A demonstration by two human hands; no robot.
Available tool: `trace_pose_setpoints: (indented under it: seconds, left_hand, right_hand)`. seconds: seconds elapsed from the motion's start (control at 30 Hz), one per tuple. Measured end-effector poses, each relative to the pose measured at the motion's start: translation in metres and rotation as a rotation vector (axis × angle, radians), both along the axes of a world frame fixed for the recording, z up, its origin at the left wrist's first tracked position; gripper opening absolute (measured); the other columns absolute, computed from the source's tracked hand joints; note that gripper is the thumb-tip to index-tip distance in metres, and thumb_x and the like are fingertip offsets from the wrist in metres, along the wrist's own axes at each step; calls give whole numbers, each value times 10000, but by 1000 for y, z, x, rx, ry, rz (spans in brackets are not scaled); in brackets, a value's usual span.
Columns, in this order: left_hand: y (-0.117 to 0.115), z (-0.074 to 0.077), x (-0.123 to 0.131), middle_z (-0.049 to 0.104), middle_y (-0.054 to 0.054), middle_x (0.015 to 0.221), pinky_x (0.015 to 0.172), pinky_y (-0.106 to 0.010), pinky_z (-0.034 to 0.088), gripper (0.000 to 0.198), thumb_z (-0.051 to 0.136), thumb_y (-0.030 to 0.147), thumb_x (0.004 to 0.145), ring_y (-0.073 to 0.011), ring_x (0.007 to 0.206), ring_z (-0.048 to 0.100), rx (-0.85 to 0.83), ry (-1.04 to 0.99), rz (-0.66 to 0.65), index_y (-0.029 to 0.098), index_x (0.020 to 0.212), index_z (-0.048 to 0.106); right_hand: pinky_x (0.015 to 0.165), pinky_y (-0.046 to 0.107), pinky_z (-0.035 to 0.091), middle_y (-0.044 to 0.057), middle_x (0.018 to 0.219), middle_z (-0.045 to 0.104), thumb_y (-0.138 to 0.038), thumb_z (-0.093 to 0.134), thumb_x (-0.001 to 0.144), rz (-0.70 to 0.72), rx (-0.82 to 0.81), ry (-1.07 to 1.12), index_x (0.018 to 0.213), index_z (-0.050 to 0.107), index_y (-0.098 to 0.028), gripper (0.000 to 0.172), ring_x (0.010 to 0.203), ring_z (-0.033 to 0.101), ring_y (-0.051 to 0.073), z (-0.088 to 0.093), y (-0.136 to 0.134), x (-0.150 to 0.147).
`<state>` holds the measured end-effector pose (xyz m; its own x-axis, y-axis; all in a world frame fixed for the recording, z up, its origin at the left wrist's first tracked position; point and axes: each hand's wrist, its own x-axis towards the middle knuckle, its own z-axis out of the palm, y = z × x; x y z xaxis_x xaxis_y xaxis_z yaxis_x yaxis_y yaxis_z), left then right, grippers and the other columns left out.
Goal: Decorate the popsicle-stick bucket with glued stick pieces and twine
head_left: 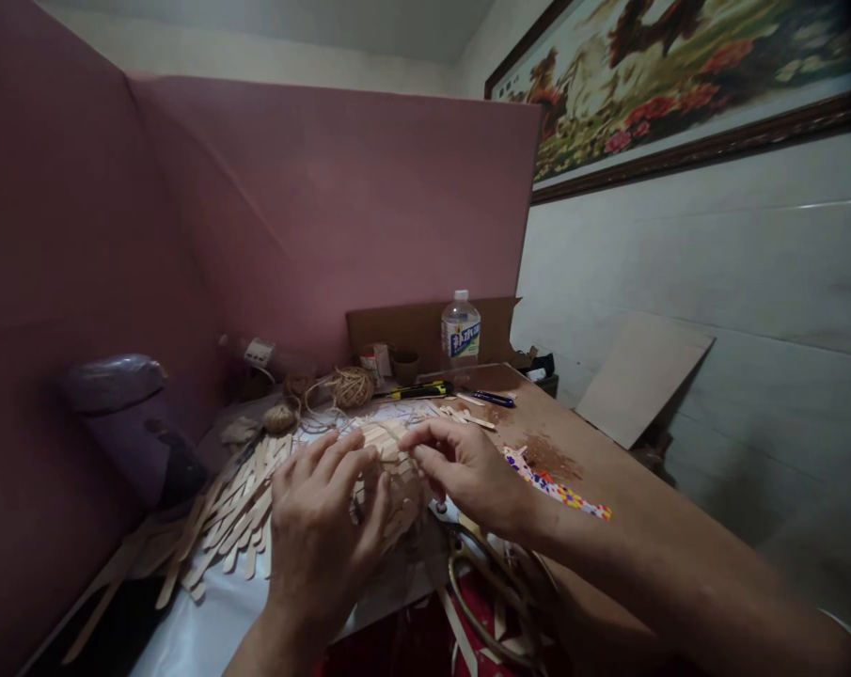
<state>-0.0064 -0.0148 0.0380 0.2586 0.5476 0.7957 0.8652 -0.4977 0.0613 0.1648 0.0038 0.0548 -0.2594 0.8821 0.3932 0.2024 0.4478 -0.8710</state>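
Note:
A rounded piece covered in short lengths of wooden craft stick (399, 484) is between my two hands. My left hand (330, 512) curls round its left side, with the thumb along the near face and the fingers over the top. My right hand (471, 470) pinches at its upper right edge; whatever sits between those fingertips is too small to make out. Scissors (478, 574) with large looped handles lie below my right hand, partly hidden by it. A heap of loose craft sticks (238, 508) spreads to the left of my left hand.
Balls of twine (353, 386), a yellow-black utility knife (421, 390), a blue knife or pen (492, 399) and a plastic bottle (460, 329) stand or lie at the back. A flower-patterned strip (559, 486) lies right. A pink partition (340, 197) closes the back and left.

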Motion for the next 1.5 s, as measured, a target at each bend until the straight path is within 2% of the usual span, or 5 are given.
trace_pose_setpoints:
  seconds: [0.17, 0.5, 0.67, 0.77, 1.5]
  left_hand:
    - [0, -2, 1, 666, -63, 1092, 886, -482, 364, 170, 574, 237, 775, -288, 1052, 552, 41, 14, -2, 227, 939, 616]
    - [-3, -2, 3, 671, -64, 1085, 884, -485, 354, 192, 578, 209, 762, -296, 1047, 541, 47, 16, -23, 219, 951, 608]
    - [-6, 0, 2, 647, -91, 1116, 908, -500, 353, 234, 572, 233, 763, -301, 1075, 521, -17, -13, -25, 190, 993, 589]
    - [-7, 1, 3, 640, -105, 1118, 928, -504, 343, 251, 576, 240, 762, -300, 1083, 512, -27, -29, -23, 172, 1003, 581]
    - [-9, -2, 4, 653, -75, 1118, 905, -502, 344, 231, 575, 215, 749, -301, 1066, 521, 1, -17, -57, 193, 979, 579]
  right_hand:
    - [401, 201, 354, -26, 580, 547, -121, 458, 773, 178, -435, 262, 766, 554, -152, 102, 393, 441, 63, 5, 3, 2]
    - [403, 211, 288, -61, 511, 403, -147, 497, 799, 100, -234, 30, 762, 565, -164, 80, 434, 338, 82, 15, -2, 6]
    - [490, 220, 286, -81, 532, 393, -141, 580, 753, -33, 208, -359, 919, 579, -171, 168, 485, 372, 89, 3, -7, 0]
    - [520, 225, 306, -63, 562, 439, -163, 572, 783, -51, 321, -448, 953, 590, -172, 172, 507, 405, 98, -1, -8, -1]
    - [489, 190, 315, -65, 574, 463, -120, 551, 787, -5, 281, -335, 784, 591, -166, 62, 496, 391, 69, -4, -4, -6]
